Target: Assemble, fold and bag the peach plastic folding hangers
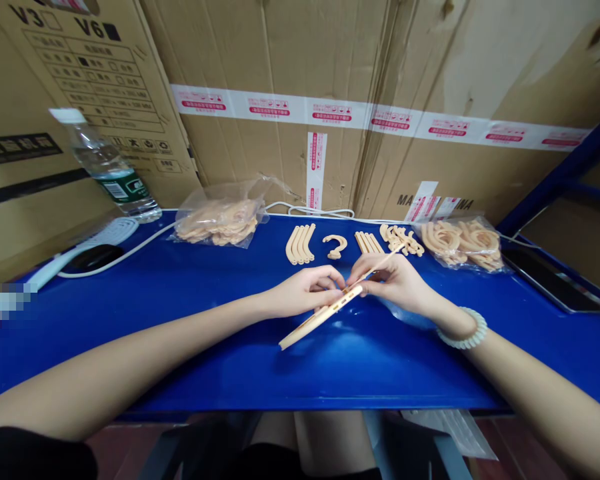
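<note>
A flat, pale wooden piece with small slots along its edge (313, 323) is held tilted above the blue table (220, 360). My left hand (313, 290) grips its upper side with curled fingers. Close beside it, my right hand (393, 280) pinches a thin wooden strip (380, 262) that meets the slotted piece near its upper end. Both sets of fingertips nearly touch there, and they partly hide the joint. Behind the hands lie a row of curved wooden strips (301, 244), a hooked piece (336, 245), straight strips (369, 243) and a pile of small curved pieces (400, 239).
Bagged wooden parts lie at the back left (217, 223) and back right (463, 243). A water bottle (113, 170), a white cable (130, 257) and a black object (97, 257) are at the left. A dark device (553, 280) lies right. Cardboard (280, 60) stands behind.
</note>
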`<control>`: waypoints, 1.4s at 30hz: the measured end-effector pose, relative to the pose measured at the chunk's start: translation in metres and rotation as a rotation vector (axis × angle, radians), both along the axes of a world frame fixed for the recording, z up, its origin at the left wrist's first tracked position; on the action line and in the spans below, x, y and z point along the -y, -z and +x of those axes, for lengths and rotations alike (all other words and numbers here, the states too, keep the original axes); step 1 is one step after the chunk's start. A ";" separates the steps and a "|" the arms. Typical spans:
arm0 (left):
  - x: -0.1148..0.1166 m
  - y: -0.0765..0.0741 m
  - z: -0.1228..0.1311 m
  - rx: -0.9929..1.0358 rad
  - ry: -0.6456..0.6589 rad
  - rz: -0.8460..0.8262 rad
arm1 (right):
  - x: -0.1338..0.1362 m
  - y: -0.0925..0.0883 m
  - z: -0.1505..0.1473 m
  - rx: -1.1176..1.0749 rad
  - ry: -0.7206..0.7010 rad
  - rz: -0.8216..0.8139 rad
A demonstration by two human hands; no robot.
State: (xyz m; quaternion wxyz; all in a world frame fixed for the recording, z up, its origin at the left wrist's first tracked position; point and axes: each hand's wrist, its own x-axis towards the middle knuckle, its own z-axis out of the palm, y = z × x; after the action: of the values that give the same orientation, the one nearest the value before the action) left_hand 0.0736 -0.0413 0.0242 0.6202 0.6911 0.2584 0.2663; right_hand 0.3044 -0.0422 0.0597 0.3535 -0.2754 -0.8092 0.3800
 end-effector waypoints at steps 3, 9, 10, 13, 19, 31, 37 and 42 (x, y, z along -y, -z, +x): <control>0.001 -0.002 0.001 -0.049 0.002 0.121 | 0.000 -0.001 0.000 0.053 -0.021 0.098; 0.002 -0.004 -0.001 -0.166 -0.042 0.402 | 0.000 -0.001 -0.001 0.091 -0.009 0.202; 0.002 -0.004 -0.001 -0.184 -0.047 0.431 | 0.000 -0.001 -0.001 0.093 -0.006 0.233; 0.004 -0.006 -0.002 -0.226 -0.039 0.493 | 0.001 -0.001 -0.001 0.096 -0.025 0.327; 0.006 -0.007 -0.002 -0.253 -0.026 0.559 | 0.008 -0.002 0.000 0.200 -0.048 0.520; 0.004 -0.005 -0.002 -0.299 -0.021 0.613 | 0.013 -0.003 0.000 0.353 -0.018 0.768; 0.003 -0.005 -0.002 -0.317 -0.011 0.613 | 0.013 -0.003 -0.001 0.327 -0.024 0.796; 0.003 -0.004 -0.002 -0.234 0.022 0.452 | 0.015 -0.009 -0.002 0.346 -0.025 0.839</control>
State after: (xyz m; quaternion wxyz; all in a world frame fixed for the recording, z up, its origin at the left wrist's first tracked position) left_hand 0.0711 -0.0446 0.0284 0.4187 0.8411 0.2546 0.2288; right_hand 0.3028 -0.0574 0.0688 0.2893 -0.1580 -0.9437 -0.0282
